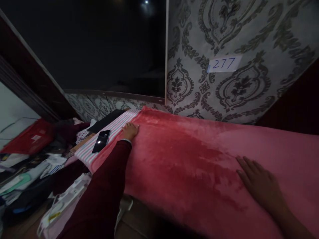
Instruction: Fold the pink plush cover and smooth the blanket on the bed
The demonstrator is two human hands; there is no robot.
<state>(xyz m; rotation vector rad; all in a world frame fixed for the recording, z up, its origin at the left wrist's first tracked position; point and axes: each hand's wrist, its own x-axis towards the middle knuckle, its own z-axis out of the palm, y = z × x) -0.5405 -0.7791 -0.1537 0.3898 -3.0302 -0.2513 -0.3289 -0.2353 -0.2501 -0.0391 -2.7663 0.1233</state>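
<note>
A red-pink plush blanket (174, 159) lies spread over a long flat surface, with darker and lighter patches in its pile. My left hand (130, 131) rests on its far left part, fingers spread, near the edge where a striped cloth (117, 127) shows. Beside that hand, a black smartphone (101, 141) lies on the striped cloth. My right hand (259, 182) is over the paler right part of the blanket, palm down with fingers stretched out. Neither hand grips anything.
A large dark television screen (99, 43) hangs on the patterned wall (179, 83), near a paper marked 277 (224, 63). Heaped clothes (52, 162), a red bag (27, 136) and a white power strip (67, 199) lie at left.
</note>
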